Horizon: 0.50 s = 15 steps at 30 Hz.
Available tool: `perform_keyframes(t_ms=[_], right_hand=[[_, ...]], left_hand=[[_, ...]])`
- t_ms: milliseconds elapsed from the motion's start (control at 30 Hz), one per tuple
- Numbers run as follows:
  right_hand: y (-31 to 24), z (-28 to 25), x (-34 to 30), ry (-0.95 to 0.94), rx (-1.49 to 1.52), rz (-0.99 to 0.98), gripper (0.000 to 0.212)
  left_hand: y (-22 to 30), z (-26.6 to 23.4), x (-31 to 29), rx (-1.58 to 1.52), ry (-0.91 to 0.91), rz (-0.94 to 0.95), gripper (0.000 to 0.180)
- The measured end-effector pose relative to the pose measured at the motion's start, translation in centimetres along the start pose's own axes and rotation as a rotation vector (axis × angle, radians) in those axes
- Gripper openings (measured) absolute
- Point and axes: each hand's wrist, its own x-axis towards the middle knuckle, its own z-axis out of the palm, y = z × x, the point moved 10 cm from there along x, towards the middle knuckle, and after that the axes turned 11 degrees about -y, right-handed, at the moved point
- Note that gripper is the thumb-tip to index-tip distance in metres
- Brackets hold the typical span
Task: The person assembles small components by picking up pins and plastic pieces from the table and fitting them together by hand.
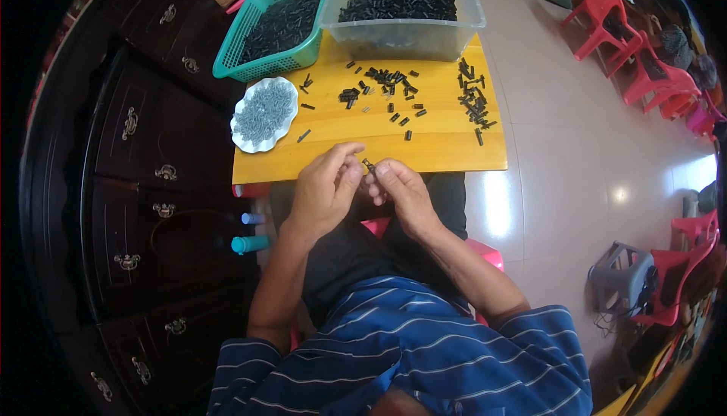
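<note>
A small black plastic part [369,165] is pinched in the fingers of my right hand [409,198], just off the table's near edge. Close on its left, my left hand [326,193] has thumb and fingers curled together; whatever they grip is too small to make out. On the yellow table [341,155] ahead lie several loose black plastic pieces [390,79]. To the left, a white scalloped plate [237,130] holds a heap of thin silvery pins [265,113]. Along the right edge lies a pile of longer black pieces [473,98].
A green basket [227,64] and a clear plastic tub [405,34], both full of black parts, stand at the table's far end. Dark drawers [166,219] line the left. Red chairs [598,7] and a grey stool [625,268] stand on the right, with people farther back.
</note>
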Motion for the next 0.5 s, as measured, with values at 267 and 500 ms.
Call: perform_keyframes(t_ms=[267, 500], right_hand=[[0.2, -0.3, -0.2, 0.026, 0.051, 0.036, 0.024], [-0.2, -0.5, -0.1, 0.074, 0.036, 0.050, 0.025]], left_hand=[[3.0, 0.9, -0.1, 0.410, 0.051, 0.165, 0.043], [2.9, 1.2, 0.0, 0.437, 0.050, 0.211, 0.035]])
